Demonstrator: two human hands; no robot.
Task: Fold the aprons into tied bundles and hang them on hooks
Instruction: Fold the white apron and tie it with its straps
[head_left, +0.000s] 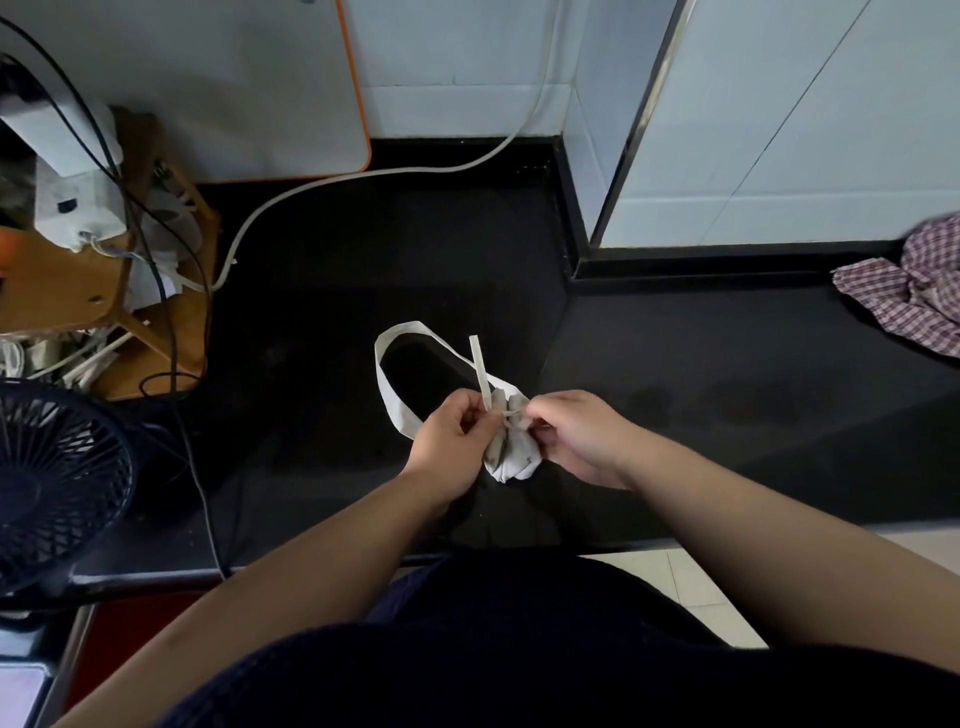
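Note:
A pale grey apron bundle (511, 454) is held just above the black counter (701, 374), rolled tight into a small lump. Its wide neck loop (387, 374) lies open on the counter to the left. A narrow tie strap (479, 364) sticks up from the knot. My left hand (449, 441) pinches one strap end at the bundle's left side. My right hand (576, 436) pinches the other strap end at its right side. A checked red-and-white apron (909, 291) lies crumpled at the far right of the counter.
A dark blue desk fan (52, 483) stands at the left counter edge. Behind it sits a wooden rack (57, 286) with white devices and tangled cables. A white cable (363, 176) curves across the back. Tiled walls and a metal-edged corner (639, 124) rise behind.

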